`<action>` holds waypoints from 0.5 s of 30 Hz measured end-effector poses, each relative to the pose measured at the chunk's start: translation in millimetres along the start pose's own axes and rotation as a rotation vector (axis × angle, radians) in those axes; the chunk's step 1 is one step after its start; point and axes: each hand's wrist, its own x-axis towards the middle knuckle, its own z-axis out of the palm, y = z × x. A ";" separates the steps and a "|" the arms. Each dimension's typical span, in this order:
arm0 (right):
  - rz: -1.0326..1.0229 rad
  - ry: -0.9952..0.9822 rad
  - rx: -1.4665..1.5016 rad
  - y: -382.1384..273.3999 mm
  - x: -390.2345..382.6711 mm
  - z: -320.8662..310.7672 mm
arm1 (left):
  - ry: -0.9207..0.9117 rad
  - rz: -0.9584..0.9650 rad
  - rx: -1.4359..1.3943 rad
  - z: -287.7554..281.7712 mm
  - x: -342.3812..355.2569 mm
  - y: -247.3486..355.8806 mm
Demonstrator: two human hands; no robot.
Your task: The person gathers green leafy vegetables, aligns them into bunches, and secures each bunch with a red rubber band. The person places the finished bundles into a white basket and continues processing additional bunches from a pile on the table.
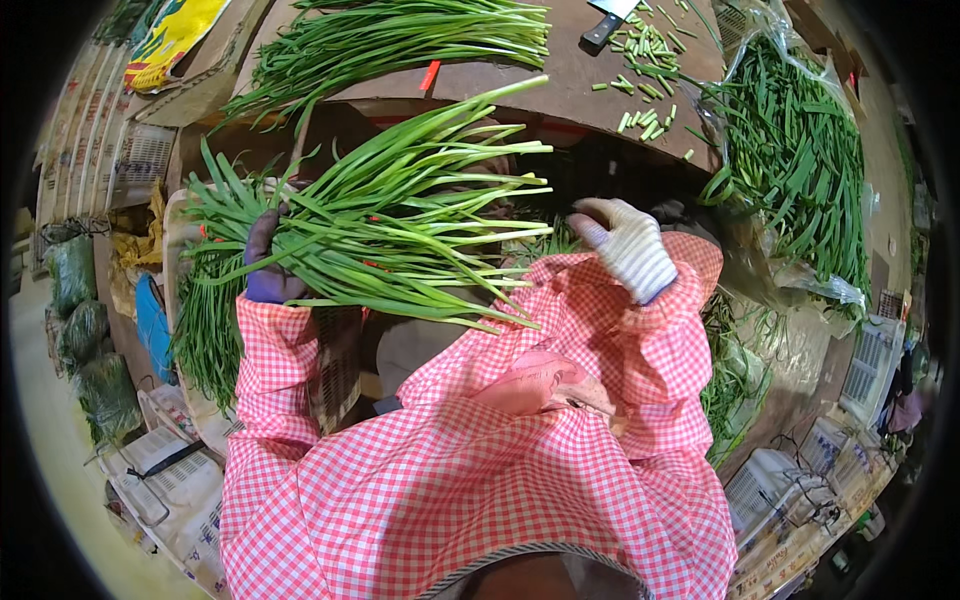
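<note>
My left hand, in a dark purple glove, is closed round the leafy part of a bunch of garlic chives. The bunch lies across in front of me, its pale stem ends fanned out to the right. My right hand, in a white knitted glove with a purplish lining, is raised right of those stem ends, apart from them. Its fingers are loosely curled with nothing seen between them. More chives hang below my left hand over a pale crate.
On the brown table ahead lie another pile of chives, a knife with a black handle and cut stem pieces. A plastic bag of chives stands at the right. Wrapped green bundles sit far left, near plastic crates.
</note>
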 end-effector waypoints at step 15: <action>0.157 0.063 0.386 -10.0 5.9 31.2 | -0.086 0.125 0.116 38.8 -15.1 0.6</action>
